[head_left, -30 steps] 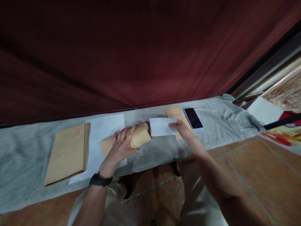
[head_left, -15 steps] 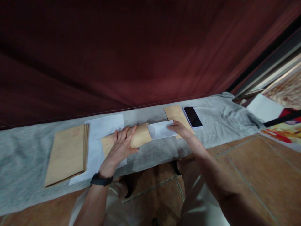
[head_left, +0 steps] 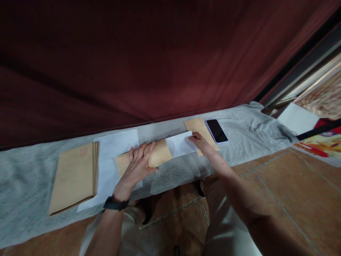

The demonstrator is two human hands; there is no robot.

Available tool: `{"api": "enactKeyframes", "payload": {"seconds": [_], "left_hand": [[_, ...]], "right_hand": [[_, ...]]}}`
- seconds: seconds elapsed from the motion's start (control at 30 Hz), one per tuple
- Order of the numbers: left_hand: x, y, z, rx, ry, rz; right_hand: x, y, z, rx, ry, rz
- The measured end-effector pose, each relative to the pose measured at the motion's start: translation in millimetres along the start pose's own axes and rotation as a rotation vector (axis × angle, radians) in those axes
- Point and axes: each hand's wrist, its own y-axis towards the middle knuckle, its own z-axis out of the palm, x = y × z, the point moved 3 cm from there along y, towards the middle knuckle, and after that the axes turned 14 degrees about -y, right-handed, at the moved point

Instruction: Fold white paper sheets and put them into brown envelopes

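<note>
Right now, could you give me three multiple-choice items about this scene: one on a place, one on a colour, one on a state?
1. The black phone lies
A. right of the single brown envelope
B. on the brown envelope stack
C. on the floor

2. The cloth is
A. red
B. grey
C. green

3. The folded white paper is
A. partly inside the open brown envelope
B. crumpled
C. torn apart

Answers: 1 A, the phone lies beside that envelope's right edge. 2 B, it shows grey. 3 A, the right hand holds it at the mouth, the left hand grips the envelope.
</note>
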Motion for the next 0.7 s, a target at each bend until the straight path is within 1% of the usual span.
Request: {"api": "enactKeyframes", "payload": {"seconds": [0.07, 0.1, 0.23, 0.33, 0.47, 0.7], "left_hand": [[1, 0, 1.0, -0.007, -0.011, -0.003], [2, 1, 1.7, -0.011, -0.013, 0.0], [3, 0, 4.6, -0.02, -0.007, 0.02], [2, 1, 6.0, -0.005, 0.007, 0.029], [2, 1, 7.2, 0.009, 0.015, 0.027], [2, 1, 7.4, 0.016, -0.009, 0.029]], "right_hand": [[-5, 6, -2, -0.033, -0.049, 0.032], [-6, 8, -2, -0.027, -0.069, 0.042], [-7, 8, -1, 0.046, -0.095, 0.044], [-5, 4, 2, 0.106, -0.12, 0.048], [-2, 1, 6, 0.146, -0.163, 0.024], [-5, 0, 22, 0.194, -0.125, 0.038]]}}
